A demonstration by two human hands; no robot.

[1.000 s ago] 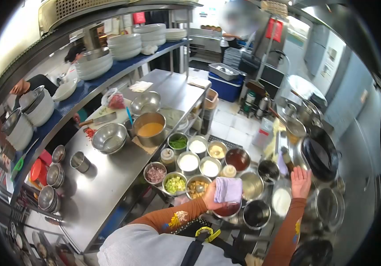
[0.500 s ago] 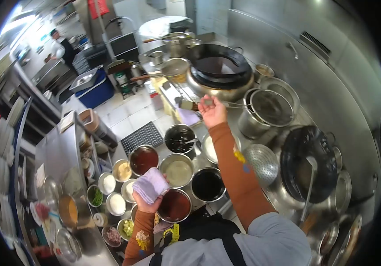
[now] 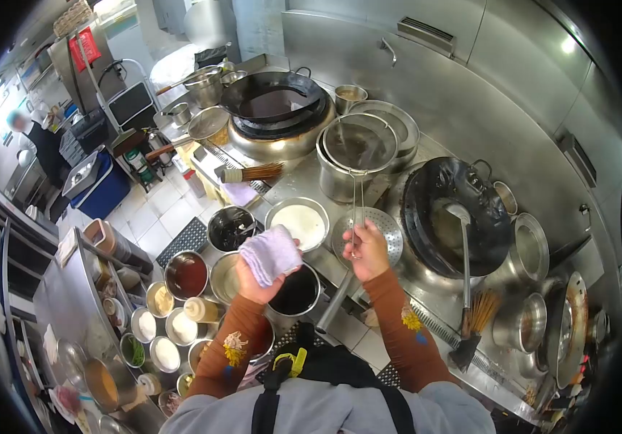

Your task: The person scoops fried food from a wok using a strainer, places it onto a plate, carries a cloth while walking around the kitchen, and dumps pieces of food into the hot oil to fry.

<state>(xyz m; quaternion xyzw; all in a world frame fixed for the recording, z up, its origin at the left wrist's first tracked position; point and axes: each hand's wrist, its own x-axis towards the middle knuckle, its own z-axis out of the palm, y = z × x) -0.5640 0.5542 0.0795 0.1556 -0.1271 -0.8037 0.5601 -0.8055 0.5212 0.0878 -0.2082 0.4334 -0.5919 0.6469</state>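
My left hand (image 3: 256, 289) is closed on a folded pale purple cloth (image 3: 269, 253), held above several round metal pots. My right hand (image 3: 371, 254) grips the thin wire handle of a round mesh strainer (image 3: 360, 145). The strainer's bowl rests over a tall steel pot (image 3: 334, 177), its handle pointing toward me. Beneath my right hand lies a perforated skimmer (image 3: 389, 235), partly covered by the hand. A pot of white liquid (image 3: 298, 223) stands just beyond the cloth, and a pot of dark liquid (image 3: 298, 291) is beside my left wrist.
A black wok (image 3: 463, 217) with a ladle (image 3: 465, 267) in it sits on the right burner. Another wok (image 3: 267, 98) holds dark liquid at the back. A bamboo brush (image 3: 260, 172) lies at the counter's edge. Far left, a person (image 3: 43, 148) stands near a blue cooler (image 3: 101, 189).
The view has turned right. My right hand has drawn back toward me, and the strainer's handle has swung from pointing left to pointing at me. The cloth is now nearer my right hand.
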